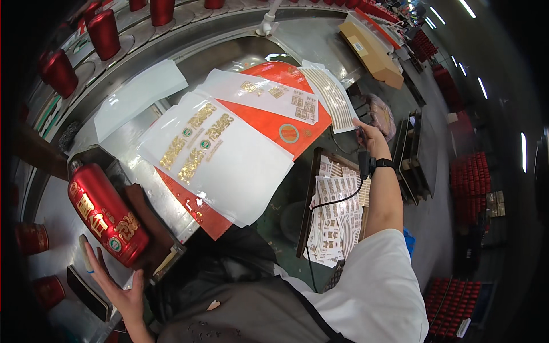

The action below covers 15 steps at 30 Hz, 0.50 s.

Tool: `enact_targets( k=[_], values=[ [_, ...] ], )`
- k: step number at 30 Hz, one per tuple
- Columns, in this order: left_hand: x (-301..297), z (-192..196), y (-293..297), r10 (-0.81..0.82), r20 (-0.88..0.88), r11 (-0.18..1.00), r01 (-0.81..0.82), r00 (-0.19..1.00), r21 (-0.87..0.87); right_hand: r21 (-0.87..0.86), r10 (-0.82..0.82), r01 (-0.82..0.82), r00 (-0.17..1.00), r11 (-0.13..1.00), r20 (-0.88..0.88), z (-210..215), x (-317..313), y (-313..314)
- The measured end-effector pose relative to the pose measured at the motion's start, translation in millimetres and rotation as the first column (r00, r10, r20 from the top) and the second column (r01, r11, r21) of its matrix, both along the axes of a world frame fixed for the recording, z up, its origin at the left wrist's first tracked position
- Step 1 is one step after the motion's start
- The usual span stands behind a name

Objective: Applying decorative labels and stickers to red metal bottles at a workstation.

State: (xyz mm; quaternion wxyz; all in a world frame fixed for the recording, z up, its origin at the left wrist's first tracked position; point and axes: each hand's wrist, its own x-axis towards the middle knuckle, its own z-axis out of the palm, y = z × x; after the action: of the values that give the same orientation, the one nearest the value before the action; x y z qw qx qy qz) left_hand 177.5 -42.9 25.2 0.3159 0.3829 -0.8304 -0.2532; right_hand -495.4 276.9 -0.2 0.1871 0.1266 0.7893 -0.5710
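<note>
A shiny red bottle (106, 214) with gold lettering and a small green emblem lies tilted on a dark stand (151, 228) at the left. My left hand (117, 291) is beside its lower end, thumb and fingers spread; one fingertip wears a pale cover. On the right, my outstretched right hand (373, 140) pinches the near corner of a sheet of gold-striped stickers (330, 97). Its fingers are partly hidden. Between the hands, a white sheet with gold and green stickers (200, 143) and a smaller sticker sheet (266, 94) lie over red-orange paper (246, 117).
Below my right arm stands a tray of used sticker sheets (337, 211). A phone (88, 293) lies near my left hand. Red bottles (103, 34) line a curved conveyor at the far left. A cardboard box (370, 54) is at the back. A black cable crosses by my right wrist.
</note>
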Motion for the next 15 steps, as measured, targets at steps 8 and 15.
enact_targets(
  k=[8, 15],
  values=[
    [9.3, 1.1, 2.1, -0.002, 0.029, 1.0, 0.002, 1.0, -0.021, 0.317, 0.127, -0.129, 0.992, 0.94, 0.028, 2.4, -23.8, 10.8],
    [25.0, 18.4, -2.5, 0.067, 0.08, 0.992, -0.058, 0.995, -0.116, 0.88, 0.474, 0.393, 0.742, 0.266, -0.474, 43.9, 6.0, -38.0]
  ],
)
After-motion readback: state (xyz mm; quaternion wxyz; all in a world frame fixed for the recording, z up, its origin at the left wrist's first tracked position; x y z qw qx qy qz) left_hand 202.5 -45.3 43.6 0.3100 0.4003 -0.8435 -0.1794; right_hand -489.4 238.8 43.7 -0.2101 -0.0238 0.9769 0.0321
